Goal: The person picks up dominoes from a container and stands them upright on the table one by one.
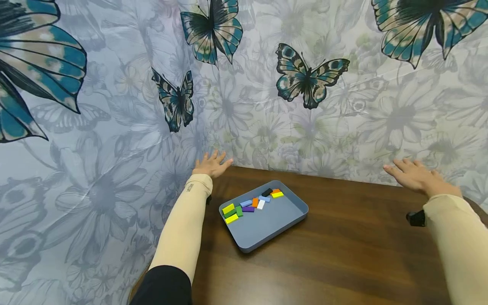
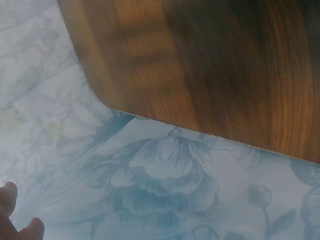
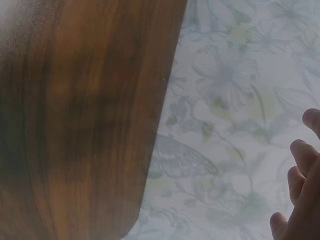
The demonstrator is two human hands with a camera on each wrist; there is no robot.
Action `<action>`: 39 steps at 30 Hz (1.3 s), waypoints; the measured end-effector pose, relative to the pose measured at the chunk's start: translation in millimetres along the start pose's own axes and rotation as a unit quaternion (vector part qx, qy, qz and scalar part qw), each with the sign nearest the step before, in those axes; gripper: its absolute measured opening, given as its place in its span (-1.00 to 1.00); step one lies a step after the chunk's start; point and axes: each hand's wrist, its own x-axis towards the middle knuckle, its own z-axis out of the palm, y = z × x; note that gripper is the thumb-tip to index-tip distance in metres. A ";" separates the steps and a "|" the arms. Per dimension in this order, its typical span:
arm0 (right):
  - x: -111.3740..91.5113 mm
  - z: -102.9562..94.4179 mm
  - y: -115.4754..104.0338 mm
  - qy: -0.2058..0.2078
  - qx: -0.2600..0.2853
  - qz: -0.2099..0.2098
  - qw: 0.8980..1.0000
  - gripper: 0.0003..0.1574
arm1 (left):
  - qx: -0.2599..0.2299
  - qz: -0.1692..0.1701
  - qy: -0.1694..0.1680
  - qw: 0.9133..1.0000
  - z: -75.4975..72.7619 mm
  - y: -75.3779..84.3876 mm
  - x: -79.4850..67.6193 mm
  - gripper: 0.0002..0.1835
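In the head view my left hand (image 1: 212, 165) is held out near the table's far left corner, fingers spread and holding nothing. My right hand (image 1: 415, 176) reaches out at the far right, its fingers straight and nothing in its grasp. Between the arms, closer to the left one, a grey-blue tray (image 1: 263, 231) lies on the table. Several small coloured blocks sit along its far left side, among them a yellow block (image 1: 231, 218), a purple block (image 1: 248, 209), a white block (image 1: 261, 205) and a black block (image 1: 267, 192). Only fingertips show in both wrist views.
The brown wooden table (image 1: 343, 245) has rounded corners, seen in the wrist views. Floral cloth walls (image 1: 244, 135) printed with butterflies stand close behind the table and along its left side. A dark device (image 1: 415, 218) sits at my right wrist.
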 end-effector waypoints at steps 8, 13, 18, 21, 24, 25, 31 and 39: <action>2.1 6.5 -5.4 -0.003 0.015 0.004 1.000 0.18 | -0.015 0.003 -0.001 1.000 4.3 -4.3 6.1 -0.12; -2.7 5.7 -11.4 -0.007 0.030 0.008 0.999 0.22 | -0.003 0.005 0.002 1.000 2.2 -6.1 7.2 -0.08; -7.0 5.4 -16.0 -0.006 0.032 0.013 0.999 0.22 | 0.000 0.003 0.003 1.000 -0.7 -5.8 4.8 -0.05; -10.1 6.1 -17.2 -0.003 0.032 0.014 0.999 0.22 | 0.000 0.007 0.002 1.000 -1.9 -4.9 3.0 -0.05; -13.0 7.7 -18.2 -0.002 0.035 0.016 0.999 0.23 | 0.000 0.010 0.002 1.000 -2.7 -4.4 0.4 -0.07; -12.7 8.4 -18.4 -0.002 0.035 0.016 0.999 0.24 | 0.000 0.009 0.001 1.000 -1.9 -4.9 0.2 -0.08; -11.1 10.3 -23.4 -0.009 0.038 0.016 0.999 0.27 | 0.003 0.002 0.002 1.000 1.8 -7.8 0.4 -0.11; -8.4 8.0 -31.5 -0.009 0.037 0.015 0.999 0.26 | -0.002 0.009 0.008 1.000 1.1 -5.4 0.7 -0.12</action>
